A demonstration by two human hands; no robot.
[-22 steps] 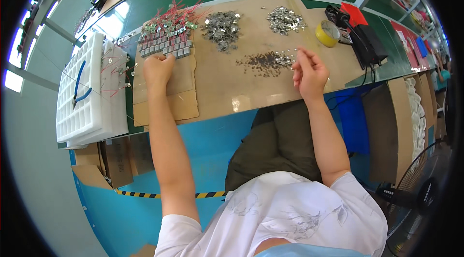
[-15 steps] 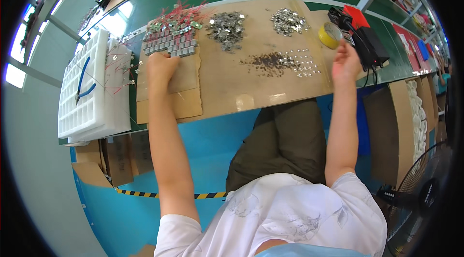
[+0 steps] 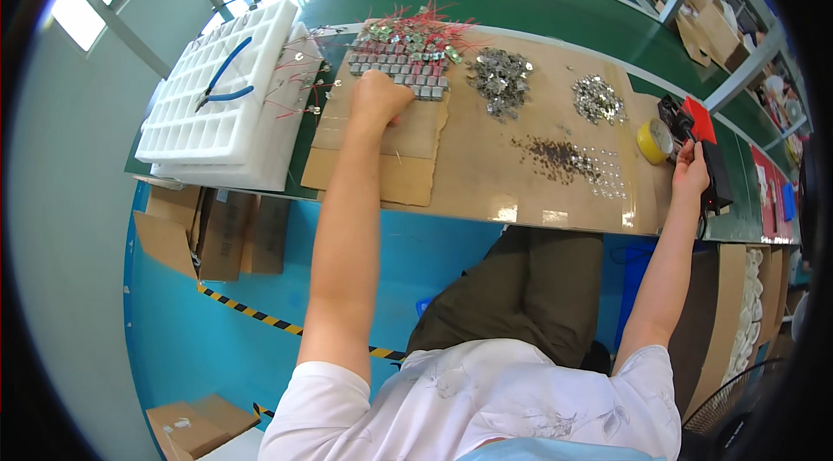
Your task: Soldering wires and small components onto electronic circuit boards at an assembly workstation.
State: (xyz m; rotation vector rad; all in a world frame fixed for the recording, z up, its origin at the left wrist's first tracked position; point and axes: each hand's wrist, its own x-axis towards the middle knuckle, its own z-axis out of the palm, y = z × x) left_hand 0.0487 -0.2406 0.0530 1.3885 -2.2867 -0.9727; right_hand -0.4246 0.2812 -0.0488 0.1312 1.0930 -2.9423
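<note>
My left hand is closed, its knuckles up, at the near edge of the rows of small grey metal-cased blocks. Whatever its fingers hold is hidden under the hand. Red wires stick up from the parts behind those rows. A piece of cardboard lies under hand and blocks. At the right end of the table, my right hand has its fingers closed round the black handle of a soldering iron, beside a black box-shaped unit and a yellow tape roll.
Piles of grey metal parts and shiny parts lie on the brown sheet. Nearer are small dark pieces and spaced silver pieces. White foam trays with blue-handled pliers stand at left.
My right hand has moved from beside the tape roll to the soldering iron and closed on it. My left hand stays closed by the grey blocks. The whole view has shifted.
</note>
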